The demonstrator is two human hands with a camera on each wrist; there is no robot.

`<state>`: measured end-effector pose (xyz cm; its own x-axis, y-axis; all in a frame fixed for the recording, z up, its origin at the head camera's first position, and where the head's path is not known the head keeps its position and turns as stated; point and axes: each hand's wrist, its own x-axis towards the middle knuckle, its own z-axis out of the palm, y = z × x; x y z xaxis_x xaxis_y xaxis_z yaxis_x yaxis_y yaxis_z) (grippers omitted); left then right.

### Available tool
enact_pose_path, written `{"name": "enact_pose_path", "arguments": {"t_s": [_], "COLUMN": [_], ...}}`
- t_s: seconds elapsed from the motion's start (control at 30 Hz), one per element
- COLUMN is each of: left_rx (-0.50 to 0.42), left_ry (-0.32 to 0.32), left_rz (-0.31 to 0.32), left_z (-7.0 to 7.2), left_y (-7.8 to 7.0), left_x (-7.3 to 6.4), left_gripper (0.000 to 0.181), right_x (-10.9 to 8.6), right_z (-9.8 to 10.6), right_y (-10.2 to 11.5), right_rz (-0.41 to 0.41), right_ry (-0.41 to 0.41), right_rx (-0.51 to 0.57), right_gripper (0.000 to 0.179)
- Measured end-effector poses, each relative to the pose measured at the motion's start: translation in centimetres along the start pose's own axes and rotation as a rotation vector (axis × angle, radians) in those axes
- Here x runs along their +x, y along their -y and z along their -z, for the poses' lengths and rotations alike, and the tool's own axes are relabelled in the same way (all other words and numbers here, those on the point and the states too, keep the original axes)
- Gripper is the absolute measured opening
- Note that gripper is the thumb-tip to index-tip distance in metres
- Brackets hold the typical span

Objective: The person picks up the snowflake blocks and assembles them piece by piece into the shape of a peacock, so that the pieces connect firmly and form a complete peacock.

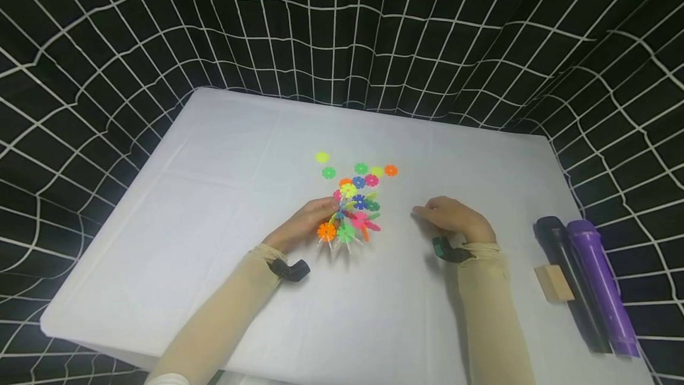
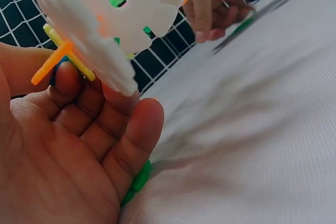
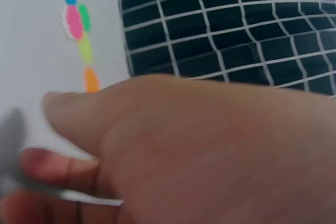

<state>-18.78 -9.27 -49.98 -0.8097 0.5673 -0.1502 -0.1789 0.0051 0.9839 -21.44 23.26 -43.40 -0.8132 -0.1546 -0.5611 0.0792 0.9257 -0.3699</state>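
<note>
My left hand point(image 1: 310, 218) grips a cluster of joined notched plastic discs point(image 1: 360, 220) in pink, green, orange, blue and yellow. White discs point(image 2: 128, 11) in the cluster stand close to the camera in the left wrist view. A yellow disc point(image 2: 79, 61) and an orange one point(image 2: 50, 64) sit by the thumb and fingers. My right hand point(image 1: 454, 217) hovers over or rests on the cloth right of the cluster, its fingers loosely bent. No disc shows between thumb and fingers in the right wrist view. A green sliver point(image 2: 244, 24) appears beside that hand; what it is I cannot tell.
Loose notched discs, among them an orange one point(image 1: 391, 170) and a green one point(image 1: 328, 173), lie beyond the cluster. Along the right side of the white-covered table point(image 1: 240, 135) lie a black microphone point(image 1: 572, 281), a purple microphone point(image 1: 604, 290) and a wooden block point(image 1: 554, 283). Gridded black curtains surround it.
</note>
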Motion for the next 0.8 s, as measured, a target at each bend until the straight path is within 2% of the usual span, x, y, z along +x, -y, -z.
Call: {"name": "enact_pose_path", "arguments": {"t_s": [0.13,0.27,0.37,0.5,0.57,0.67,0.8], "left_rx": [-0.007,-0.007,-0.006,-0.011,-0.008,-0.005,0.001], "left_ry": [-0.009,-0.004,0.001,0.007,0.008,0.006,-0.001], "left_rz": [0.005,0.001,-0.002,-0.001,0.004,0.009,0.013], "left_z": [0.0,0.0,0.0,0.0,-0.1,-0.1,0.0], "left_y": [0.0,0.0,0.1,0.2,0.2,0.1,0.2], "left_x": [0.0,0.1,0.1,0.2,0.2,0.3,0.1], "left_gripper": [0.022,0.023,0.023,0.024,0.024,0.024,0.024], "right_x": [1.0,1.7,1.7,1.1,0.8,0.6,1.0], "right_z": [-0.5,-0.7,-0.7,-0.7,-0.6,-0.6,-0.9], "right_y": [0.6,1.0,0.9,0.3,0.2,0.3,0.9], "right_rz": [0.089,0.184,0.16,0.082,0.062,0.058,0.082], "right_ry": [-0.057,-0.182,-0.249,-0.183,-0.134,-0.115,-0.151], "right_rx": [0.098,0.219,0.178,0.0,-0.046,-0.055,-0.009], "right_gripper": [0.038,0.032,0.033,0.046,0.052,0.051,0.034]}}
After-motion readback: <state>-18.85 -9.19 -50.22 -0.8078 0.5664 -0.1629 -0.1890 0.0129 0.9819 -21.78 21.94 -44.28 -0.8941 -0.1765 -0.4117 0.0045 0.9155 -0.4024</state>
